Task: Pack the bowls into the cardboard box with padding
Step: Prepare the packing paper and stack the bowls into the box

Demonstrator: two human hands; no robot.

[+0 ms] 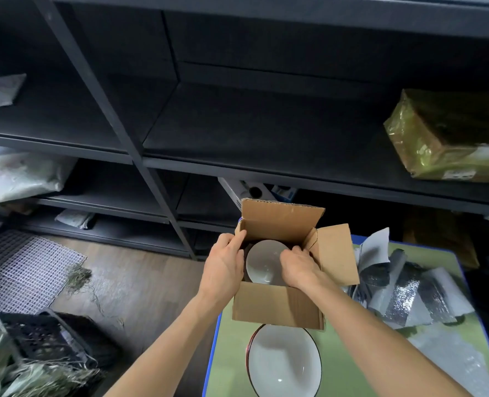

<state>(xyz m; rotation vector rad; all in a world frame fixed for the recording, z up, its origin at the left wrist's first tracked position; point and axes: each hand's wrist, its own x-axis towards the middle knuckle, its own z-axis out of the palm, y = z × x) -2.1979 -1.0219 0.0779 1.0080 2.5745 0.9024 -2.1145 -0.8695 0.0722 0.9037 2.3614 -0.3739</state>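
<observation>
I have the left hand [225, 265] grip clamped on the brown cardboard box [277, 308], the right hand [298, 266] curled, its hold I cannot tell, over the round white ceramic bowl [262, 263] inside; the dark-rimmed white bowl [283, 363] waits just nearside.

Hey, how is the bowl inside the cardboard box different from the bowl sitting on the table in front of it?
The boxed bowl sits inside the cardboard box between the left hand and right hand; the table bowl stands untouched on the table. The right hand partly hides the boxed bowl; the table bowl shows almost whole. Both are upright, pale inside.
</observation>
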